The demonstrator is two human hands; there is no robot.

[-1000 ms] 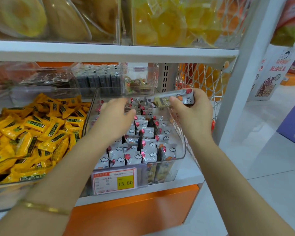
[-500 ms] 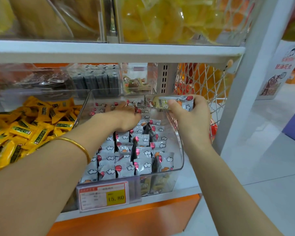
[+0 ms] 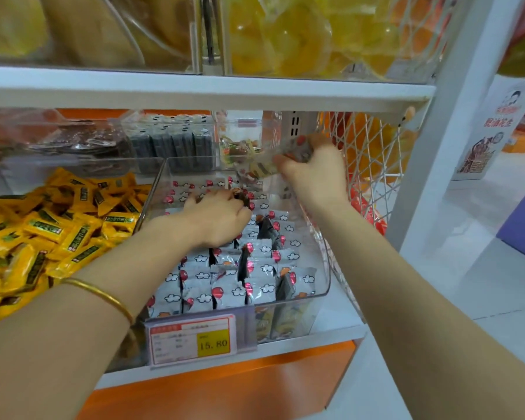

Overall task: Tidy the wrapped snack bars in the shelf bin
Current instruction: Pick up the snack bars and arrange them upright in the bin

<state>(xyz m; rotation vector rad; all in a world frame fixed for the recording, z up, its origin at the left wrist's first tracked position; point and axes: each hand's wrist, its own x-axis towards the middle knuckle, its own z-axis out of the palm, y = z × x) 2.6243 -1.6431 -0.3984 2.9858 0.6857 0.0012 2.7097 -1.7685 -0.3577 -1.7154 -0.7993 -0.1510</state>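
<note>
A clear plastic shelf bin holds several rows of silver-wrapped snack bars printed with white clouds and red balloons. My left hand lies palm down on the bars in the back half of the bin, fingers curled into them; what the fingertips grip is hidden. My right hand is above the bin's back right corner and holds one wrapped snack bar, tilted down to the left and blurred.
Yellow wrapped snacks fill the bin to the left. Dark packets and a small clear box of sweets stand behind. A white mesh basket hangs at the right. A price tag fronts the bin. An upper shelf overhangs.
My right hand has tipped the held bar down toward the back of the bin. My left hand has slid deeper along the rows toward the back.
</note>
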